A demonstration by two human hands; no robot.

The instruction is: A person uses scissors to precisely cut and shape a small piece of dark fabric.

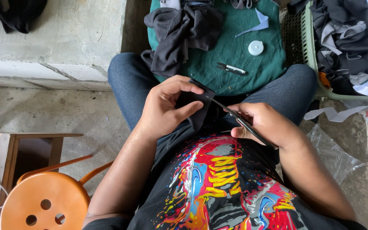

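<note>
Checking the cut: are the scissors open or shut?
Cannot tell: the right hand covers most of the scissors; only a thin tip shows against the black cloth.

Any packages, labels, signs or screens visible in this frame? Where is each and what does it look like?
Clear plastic bag: crumpled, see-through, lying on the floor beside the person's right arm.
Small tag: white with a red spot, on the floor below the green basket; too small to tell more.
No signs or screens.

Matt black cloth (199, 106), metal scissors (239, 121)
</note>
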